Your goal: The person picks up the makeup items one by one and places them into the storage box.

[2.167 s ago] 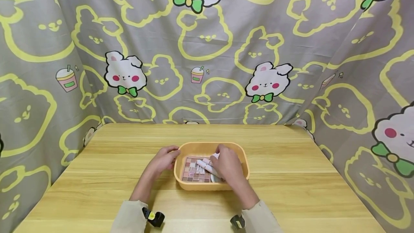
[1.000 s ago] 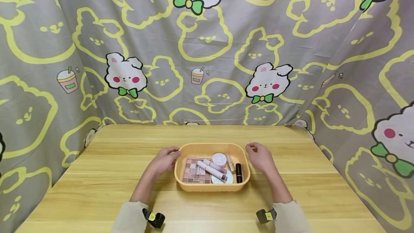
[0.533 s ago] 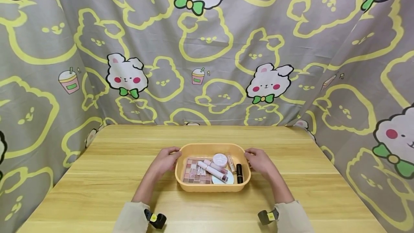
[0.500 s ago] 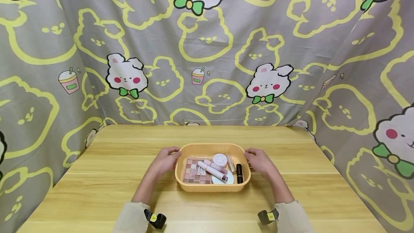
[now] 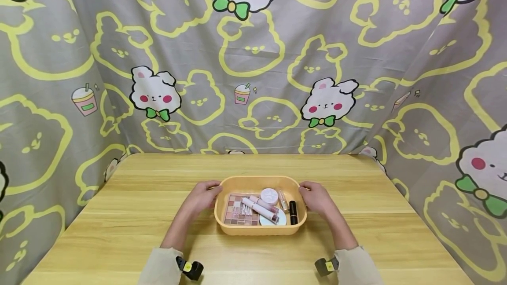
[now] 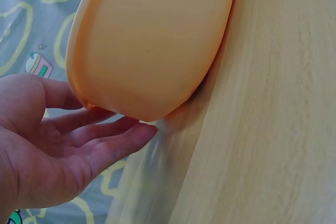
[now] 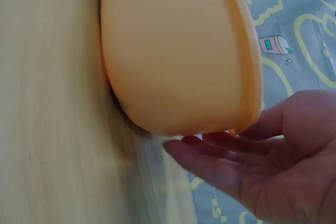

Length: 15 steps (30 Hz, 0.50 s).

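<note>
A yellow-orange plastic basket sits on the table in the head view. My left hand grips its left end, thumb at the rim; in the left wrist view, the fingers lie against the outer end wall. At the right end, my right hand holds the rim likewise, its fingers under the rim in the right wrist view. Inside lie an eyeshadow palette, two lip gloss tubes, a round white case, a pale disc, a small clear tube and a black tube.
The wooden table extends on all sides of the basket. A grey curtain with rabbit prints hangs behind the table and along both sides. Black wrist cameras sit at both sleeves.
My right hand has come out of the basket, moved right and taken hold of the right end. My left hand stays at the left end. The basket has hardly moved.
</note>
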{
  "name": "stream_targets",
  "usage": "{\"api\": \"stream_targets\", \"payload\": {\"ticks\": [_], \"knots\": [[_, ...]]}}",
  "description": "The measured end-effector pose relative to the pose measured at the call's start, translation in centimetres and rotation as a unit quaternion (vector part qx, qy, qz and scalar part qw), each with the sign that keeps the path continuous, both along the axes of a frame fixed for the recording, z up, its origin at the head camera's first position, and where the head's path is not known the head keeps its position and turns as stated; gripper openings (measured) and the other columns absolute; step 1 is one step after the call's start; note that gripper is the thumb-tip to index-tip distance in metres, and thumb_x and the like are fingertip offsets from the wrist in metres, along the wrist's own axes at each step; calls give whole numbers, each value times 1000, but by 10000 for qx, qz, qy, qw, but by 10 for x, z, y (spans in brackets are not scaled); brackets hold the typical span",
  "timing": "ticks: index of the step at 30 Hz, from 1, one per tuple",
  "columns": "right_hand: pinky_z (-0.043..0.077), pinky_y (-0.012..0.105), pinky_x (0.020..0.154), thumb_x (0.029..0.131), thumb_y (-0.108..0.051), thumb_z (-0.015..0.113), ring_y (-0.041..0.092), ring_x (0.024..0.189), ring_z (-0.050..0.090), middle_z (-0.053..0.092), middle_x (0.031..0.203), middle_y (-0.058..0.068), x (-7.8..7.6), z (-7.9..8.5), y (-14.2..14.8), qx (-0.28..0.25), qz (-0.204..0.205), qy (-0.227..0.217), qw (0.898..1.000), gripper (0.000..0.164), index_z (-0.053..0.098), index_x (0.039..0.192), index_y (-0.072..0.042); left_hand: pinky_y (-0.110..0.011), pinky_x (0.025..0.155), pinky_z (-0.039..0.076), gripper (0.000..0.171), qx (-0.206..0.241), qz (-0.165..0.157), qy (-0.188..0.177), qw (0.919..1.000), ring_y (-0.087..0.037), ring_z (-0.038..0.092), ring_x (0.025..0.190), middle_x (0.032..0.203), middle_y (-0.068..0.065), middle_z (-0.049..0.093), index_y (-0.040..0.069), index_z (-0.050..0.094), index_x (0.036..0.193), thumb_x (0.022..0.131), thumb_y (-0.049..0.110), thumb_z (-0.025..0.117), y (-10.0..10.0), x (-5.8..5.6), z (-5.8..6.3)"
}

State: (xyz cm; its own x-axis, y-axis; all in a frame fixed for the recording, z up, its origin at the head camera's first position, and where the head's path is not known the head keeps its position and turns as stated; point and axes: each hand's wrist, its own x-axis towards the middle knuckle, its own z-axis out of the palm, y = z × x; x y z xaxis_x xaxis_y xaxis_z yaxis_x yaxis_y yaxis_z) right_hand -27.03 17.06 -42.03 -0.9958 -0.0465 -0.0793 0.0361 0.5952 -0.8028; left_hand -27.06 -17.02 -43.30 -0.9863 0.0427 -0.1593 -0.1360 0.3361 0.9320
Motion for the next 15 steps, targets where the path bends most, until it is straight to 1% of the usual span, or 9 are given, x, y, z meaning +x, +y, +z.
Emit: {"api": "stream_targets", "payload": {"ticks": [3, 4, 6, 8, 10, 11, 15], "knots": [[54, 36, 67, 104, -16, 47, 23, 80, 66, 70, 109, 23, 1, 3, 0, 458, 75, 243, 9986, 35, 66, 125, 4, -41, 85, 60, 42, -75, -60, 42, 9999, -32, 66, 116, 133, -23, 63, -1, 55, 142, 105, 20, 52, -1, 0, 1], [55, 38, 71, 104, -17, 47, 24, 83, 67, 70, 111, 23, 1, 4, 0, 579, 64, 296, 9979, 36, 65, 127, 3, -40, 85, 60, 42, -117, -73, 78, 9999, -32, 66, 116, 133, -24, 63, -1, 54, 142, 105, 20, 51, -2, 0, 2], [56, 45, 80, 104, -19, 46, 32, 94, 69, 68, 118, 26, 2, 5, 0, 778, 25, 416, 9961, 39, 62, 131, 5, -40, 86, 60, 43, -259, -65, 182, 9995, -33, 66, 116, 136, -24, 61, -1, 54, 143, 106, 20, 50, -4, 0, 5], [55, 52, 90, 105, -22, 45, 40, 108, 66, 65, 125, 29, 3, 7, 1, 947, -69, 566, 9939, 43, 57, 135, 6, -42, 90, 58, 43, -477, -25, 300, 9984, -35, 65, 118, 140, -24, 59, 1, 53, 144, 107, 22, 48, -6, 2, 8], [50, 58, 98, 105, -23, 45, 46, 119, 60, 61, 132, 30, 4, 9, 2, 936, -225, 710, 9928, 45, 54, 138, 6, -48, 99, 54, 45, -857, 7, 522, 9950, -39, 61, 124, 142, -24, 57, 1, 51, 146, 107, 23, 46, -9, 3, 14], [49, 59, 100, 105, -23, 46, 47, 123, 57, 59, 135, 30, 5, 10, 2, 882, -304, 784, 9926, 45, 53, 138, 6, -51, 102, 51, 46, -1046, 35, 604, 9927, -41, 58, 127, 144, -24, 55, 1, 50, 147, 108, 24, 45, -11, 5, 17], [44, 60, 106, 103, -22, 48, 47, 133, 50, 55, 142, 26, 6, 16, 4, 632, -650, 1147, 9893, 43, 54, 139, 1, -60, 111, 40, 50, -1689, 95, 1002, 9805, -46, 46, 137, 149, -26, 50, 0, 45, 150, 109, 29, 41, -17, 8, 31]]}}
